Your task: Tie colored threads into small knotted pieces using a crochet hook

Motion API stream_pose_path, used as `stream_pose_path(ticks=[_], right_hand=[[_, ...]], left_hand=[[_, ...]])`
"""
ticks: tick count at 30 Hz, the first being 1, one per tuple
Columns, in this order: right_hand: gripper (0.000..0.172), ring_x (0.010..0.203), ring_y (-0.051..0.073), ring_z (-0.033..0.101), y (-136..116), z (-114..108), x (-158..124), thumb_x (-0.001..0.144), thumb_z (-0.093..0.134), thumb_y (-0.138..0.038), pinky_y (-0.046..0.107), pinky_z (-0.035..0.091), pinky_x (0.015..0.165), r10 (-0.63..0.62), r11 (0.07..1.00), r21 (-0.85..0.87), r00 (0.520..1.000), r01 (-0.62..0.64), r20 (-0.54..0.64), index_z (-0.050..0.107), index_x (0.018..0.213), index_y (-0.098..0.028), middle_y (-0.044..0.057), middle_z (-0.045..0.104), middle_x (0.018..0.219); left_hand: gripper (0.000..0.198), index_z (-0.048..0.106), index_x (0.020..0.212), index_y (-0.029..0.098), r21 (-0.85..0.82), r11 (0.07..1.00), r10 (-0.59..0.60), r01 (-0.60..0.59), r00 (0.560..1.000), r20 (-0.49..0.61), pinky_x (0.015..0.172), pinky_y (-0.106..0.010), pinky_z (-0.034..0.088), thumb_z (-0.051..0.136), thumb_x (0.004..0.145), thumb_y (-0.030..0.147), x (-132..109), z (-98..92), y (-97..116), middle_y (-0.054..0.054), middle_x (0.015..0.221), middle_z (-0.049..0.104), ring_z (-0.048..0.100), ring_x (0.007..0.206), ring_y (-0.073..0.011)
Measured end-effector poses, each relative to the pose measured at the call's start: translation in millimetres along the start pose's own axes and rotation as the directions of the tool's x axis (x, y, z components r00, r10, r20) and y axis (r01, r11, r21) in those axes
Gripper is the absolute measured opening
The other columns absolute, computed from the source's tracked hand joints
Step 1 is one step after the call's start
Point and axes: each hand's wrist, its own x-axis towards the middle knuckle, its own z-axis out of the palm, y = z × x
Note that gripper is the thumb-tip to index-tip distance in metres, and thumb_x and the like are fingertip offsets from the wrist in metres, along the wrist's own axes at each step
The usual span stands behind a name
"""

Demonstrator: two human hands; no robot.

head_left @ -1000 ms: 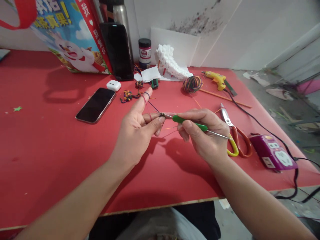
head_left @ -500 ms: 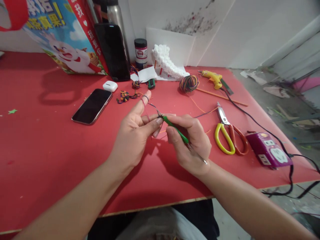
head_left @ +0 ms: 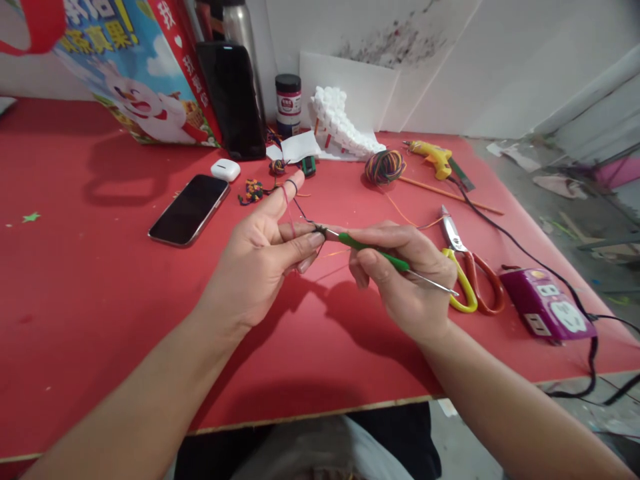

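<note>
Between thumb and fingertips, my left hand (head_left: 263, 257) pinches a small dark piece of crochet work (head_left: 321, 231). Its raised index finger has yarn (head_left: 301, 208) looped round it, running down to the piece. My right hand (head_left: 407, 277) is closed round the green grip of a crochet hook (head_left: 375, 251). The hook's metal tip reaches into the crochet work, and its other metal end sticks out past the palm. A multicoloured yarn ball (head_left: 385, 167) lies behind my hands, with a strand trailing from it. A small finished-looking multicoloured crochet piece (head_left: 253, 191) rests beyond my left hand.
Scissors (head_left: 463, 267) and a purple power box (head_left: 550, 303) lie right of my right hand. A yellow glue gun (head_left: 430, 157) with a black cord is behind them. A phone (head_left: 189, 210), an earphone case (head_left: 225, 170), a jar (head_left: 289, 103) and a printed bag (head_left: 150, 87) stand or lie leftward.
My right hand has moved right and turned flatter, drawing the hook partly back so more of its metal tip shows. My left hand keeps its pinch nearly in place.
</note>
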Motion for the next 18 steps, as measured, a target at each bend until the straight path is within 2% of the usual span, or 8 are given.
stream_pose_path(ticks=[5, 9, 15, 18], right_hand=[[0.015, 0.055, 0.011, 0.058, -1.3, -0.5, 0.3, 0.097, 0.071, -0.020, 0.029, 0.050, 0.054, 0.019, 1.000, -0.007, 1.000, -0.019, -0.023, 0.077, 0.110, -0.024, 0.001, 0.071, 0.080], [0.012, 0.054, 0.010, 0.058, 0.0, -1.7, 0.4, 0.098, 0.071, -0.023, 0.029, 0.051, 0.053, 0.049, 0.999, 0.020, 0.998, -0.049, -0.031, 0.078, 0.108, -0.024, 0.000, 0.069, 0.078], [0.012, 0.055, 0.010, 0.059, 0.5, -6.9, 2.9, 0.096, 0.073, -0.022, 0.028, 0.050, 0.052, 0.056, 0.998, 0.011, 0.998, -0.055, -0.023, 0.079, 0.106, -0.024, 0.000, 0.069, 0.078], [0.014, 0.054, 0.011, 0.060, -1.5, -10.7, 5.7, 0.095, 0.073, -0.020, 0.029, 0.050, 0.053, 0.031, 0.999, -0.016, 1.000, -0.031, 0.006, 0.080, 0.106, -0.024, -0.001, 0.067, 0.074]], left_hand=[[0.098, 0.037, 0.165, 0.024, -0.052, 0.998, -0.025, 0.024, 1.000, -0.014, 0.051, -0.022, 0.042, 0.078, 0.078, 0.006, 2.1, 0.8, 0.8, 0.001, 0.082, 0.073, 0.049, 0.051, -0.0064], [0.095, 0.039, 0.163, 0.021, -0.058, 0.997, -0.044, 0.042, 0.999, -0.024, 0.051, -0.022, 0.043, 0.076, 0.078, 0.004, 2.7, 1.5, 1.3, -0.001, 0.085, 0.076, 0.047, 0.051, -0.0060], [0.099, 0.034, 0.166, 0.017, 0.038, 0.999, -0.002, 0.003, 1.000, -0.028, 0.052, -0.022, 0.041, 0.077, 0.077, 0.006, 1.4, -0.6, 4.1, 0.003, 0.067, 0.069, 0.047, 0.052, -0.0085], [0.102, 0.033, 0.167, 0.017, 0.079, 0.997, 0.009, -0.008, 1.000, -0.015, 0.053, -0.024, 0.040, 0.079, 0.076, 0.007, 0.8, -2.7, 6.0, 0.003, 0.066, 0.070, 0.047, 0.052, -0.0094]])
